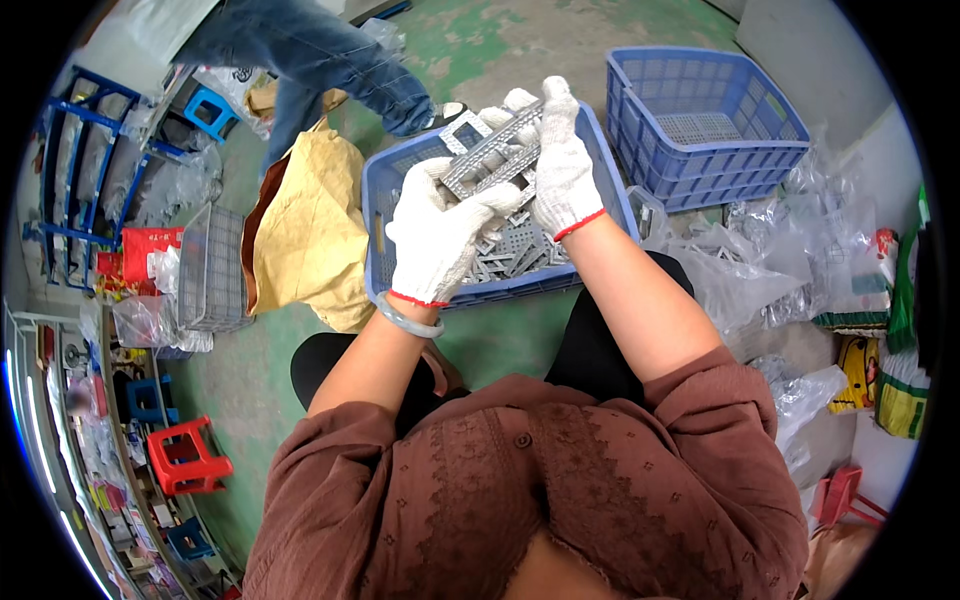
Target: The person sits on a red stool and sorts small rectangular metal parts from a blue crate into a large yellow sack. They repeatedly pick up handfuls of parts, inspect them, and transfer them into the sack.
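Note:
Both hands wear white knit gloves with red cuffs. My left hand [440,235] and my right hand [562,165] together hold a small stack of flat grey perforated metal plates [490,152] above a blue plastic crate [384,190]. The left hand grips the stack's near end, the right hand its far right end. More of the same grey metal plates [515,252] lie piled inside the crate beneath the hands. A pale bangle sits on my left wrist.
A second blue crate [700,120] stands at the right, with clear plastic bags [770,260] beside it. A yellow-brown sack [305,235] and a wire basket [210,268] lie left. Another person's jeans-clad legs [320,55] stand behind. Red stools [185,458] sit lower left.

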Tool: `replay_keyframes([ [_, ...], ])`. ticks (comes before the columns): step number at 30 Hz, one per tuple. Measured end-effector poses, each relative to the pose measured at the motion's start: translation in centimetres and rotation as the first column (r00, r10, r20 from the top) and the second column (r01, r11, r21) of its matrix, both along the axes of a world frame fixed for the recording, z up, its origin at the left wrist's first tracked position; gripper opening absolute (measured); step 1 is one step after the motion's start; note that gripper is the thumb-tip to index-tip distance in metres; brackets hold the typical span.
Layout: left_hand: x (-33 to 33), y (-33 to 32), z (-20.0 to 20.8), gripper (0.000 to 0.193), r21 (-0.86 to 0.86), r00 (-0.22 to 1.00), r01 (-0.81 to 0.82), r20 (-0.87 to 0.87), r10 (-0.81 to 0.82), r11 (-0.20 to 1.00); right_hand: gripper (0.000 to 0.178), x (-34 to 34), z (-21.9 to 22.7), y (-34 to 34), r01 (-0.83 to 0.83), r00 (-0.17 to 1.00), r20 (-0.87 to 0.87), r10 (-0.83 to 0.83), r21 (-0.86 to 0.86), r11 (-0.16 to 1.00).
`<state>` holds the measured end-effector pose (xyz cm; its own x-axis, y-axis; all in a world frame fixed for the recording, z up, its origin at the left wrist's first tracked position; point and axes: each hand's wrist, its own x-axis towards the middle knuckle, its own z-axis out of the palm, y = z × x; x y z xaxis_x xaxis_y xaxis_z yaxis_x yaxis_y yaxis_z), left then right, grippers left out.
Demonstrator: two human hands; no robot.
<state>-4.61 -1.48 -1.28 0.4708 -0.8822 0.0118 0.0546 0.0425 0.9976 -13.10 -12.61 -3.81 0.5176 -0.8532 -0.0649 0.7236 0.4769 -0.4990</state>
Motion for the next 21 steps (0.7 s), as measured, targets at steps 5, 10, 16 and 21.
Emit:
replay_keyframes([
  [5,1.2,0.0,0.6,0.025,0.003,0.995,0.085,-0.05,-0.085,0.996,0.055,-0.1,0.1,-0.6,0.006,0.998,-0.065,-0.004,0.041,0.999],
  [10,2.7,0.0,0.6,0.021,0.075,0.98,0.154,-0.137,-0.143,0.985,0.053,-0.2,0.6,-0.2,-0.023,0.995,-0.093,0.031,0.085,0.996],
  [16,3.6,0.4,0.8,0.015,-0.003,0.926,0.264,-0.277,-0.255,0.964,0.056,-0.5,0.8,0.4,-0.07,0.981,-0.181,0.074,0.025,0.997],
  [21,3.9,0.6,1.0,0.012,-0.003,0.93,0.265,-0.263,-0.257,0.964,0.057,-0.3,0.6,0.6,-0.072,0.98,-0.187,0.07,-0.003,0.997],
])
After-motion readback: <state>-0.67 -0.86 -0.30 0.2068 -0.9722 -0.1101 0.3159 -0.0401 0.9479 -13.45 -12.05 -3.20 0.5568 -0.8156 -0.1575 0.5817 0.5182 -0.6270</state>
